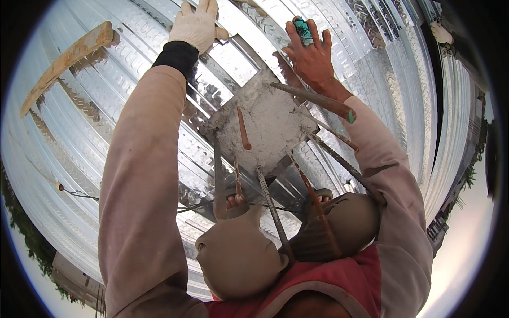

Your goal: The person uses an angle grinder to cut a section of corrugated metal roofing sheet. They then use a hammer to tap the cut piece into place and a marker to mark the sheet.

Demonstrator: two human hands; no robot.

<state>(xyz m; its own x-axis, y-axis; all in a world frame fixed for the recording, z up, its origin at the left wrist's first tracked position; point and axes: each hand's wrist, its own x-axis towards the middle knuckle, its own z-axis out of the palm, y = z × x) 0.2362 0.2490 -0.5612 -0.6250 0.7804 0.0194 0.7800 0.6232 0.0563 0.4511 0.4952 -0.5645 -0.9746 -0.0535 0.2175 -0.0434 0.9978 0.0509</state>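
Observation:
My left hand point(193, 29), in a white knitted glove with a black cuff, rests on the ribbed silver metal decking point(132, 61) at the top of the view, fingers apart. My bare right hand point(310, 55), with a teal wrap on one finger, has its fingers spread on the sheeting to the right. Below both hands is a square, rough concrete column top point(262, 119). Several rusty steel bars point(273, 212) stick up from it, one bent bar point(318, 98) passing just below my right hand. My sandalled feet and bent knees are beneath me, among the bars.
A wooden plank point(66, 69) lies on the decking at the left, near a thin dark wire point(79, 193). Another person's gloved hand point(441, 33) rests at the far right edge. Trees and sky show beyond the curved rim of the decking.

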